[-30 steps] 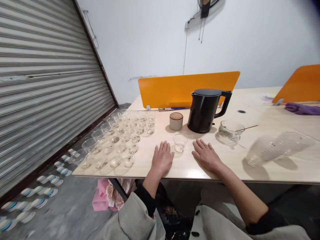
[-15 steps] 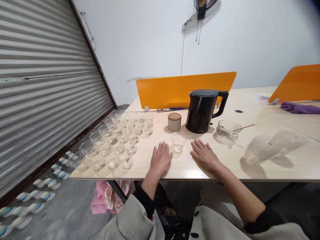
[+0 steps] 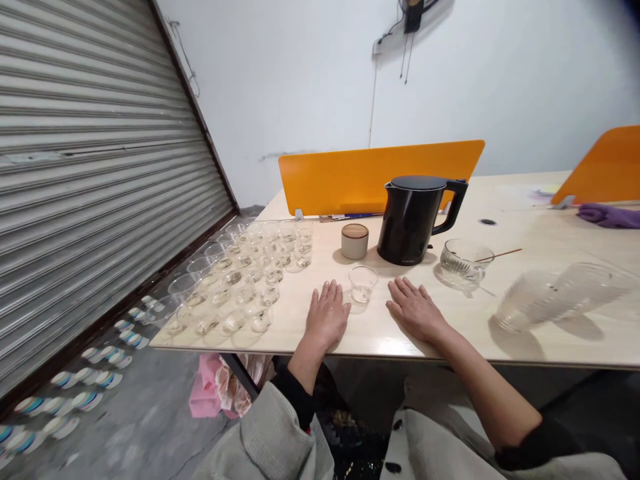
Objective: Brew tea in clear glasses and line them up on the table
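My left hand (image 3: pixel 326 317) lies palm down near the table's front edge, fingers stretched out, holding nothing. Flat on the wood to the right is my right hand (image 3: pixel 416 308), also with fingers extended and nothing in it. Between the two stands a small clear plastic cup (image 3: pixel 362 285), upright, touched by neither hand. A lidded pot (image 3: pixel 355 243) with a wooden top sits behind the cup. To its right rises a black electric kettle (image 3: pixel 413 223). Beyond my right hand is a ribbed glass cup (image 3: pixel 465 260) with a thin brown stick resting in it.
Many clear cups (image 3: pixel 234 277) with dark bits in them crowd the table's left end. Stacked plastic cups (image 3: pixel 537 297) lie on their side at right. An orange divider (image 3: pixel 340 180) stands behind. A purple cloth (image 3: pixel 607 215) lies far right; several white-lidded tubs (image 3: pixel 87 400) line the floor.
The whole view has shifted slightly, so everything on the table appears a little further right. Both hands keep their flat pose on the table, and the cup stays between them.
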`<state>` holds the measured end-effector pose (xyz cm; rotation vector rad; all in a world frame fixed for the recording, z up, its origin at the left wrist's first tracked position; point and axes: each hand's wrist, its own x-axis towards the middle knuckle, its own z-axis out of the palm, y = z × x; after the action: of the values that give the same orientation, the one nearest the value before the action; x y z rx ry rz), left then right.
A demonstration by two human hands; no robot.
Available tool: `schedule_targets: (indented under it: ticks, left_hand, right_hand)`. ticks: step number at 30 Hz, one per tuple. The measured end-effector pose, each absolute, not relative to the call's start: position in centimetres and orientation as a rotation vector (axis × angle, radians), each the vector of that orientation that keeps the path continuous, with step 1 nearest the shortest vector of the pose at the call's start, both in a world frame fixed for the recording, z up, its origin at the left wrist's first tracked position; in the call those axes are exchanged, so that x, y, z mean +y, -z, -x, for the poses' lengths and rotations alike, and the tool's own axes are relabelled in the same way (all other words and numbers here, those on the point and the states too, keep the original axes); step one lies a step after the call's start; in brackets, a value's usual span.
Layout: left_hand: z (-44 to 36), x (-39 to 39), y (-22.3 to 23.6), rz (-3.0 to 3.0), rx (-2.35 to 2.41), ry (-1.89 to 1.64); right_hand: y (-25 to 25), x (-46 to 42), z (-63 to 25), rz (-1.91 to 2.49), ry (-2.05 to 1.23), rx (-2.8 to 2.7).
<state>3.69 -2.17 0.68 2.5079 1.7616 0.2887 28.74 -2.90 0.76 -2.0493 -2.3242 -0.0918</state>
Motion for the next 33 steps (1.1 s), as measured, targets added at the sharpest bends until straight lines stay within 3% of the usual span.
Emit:
schedule_targets:
  ticks: [33]
  left_hand:
    - [-3.64, -2.01, -0.72, -2.508, 1.755, -0.291]
  right_hand:
    - [-0.5, -2.51, -28.9, 2.039, 0.112, -2.311]
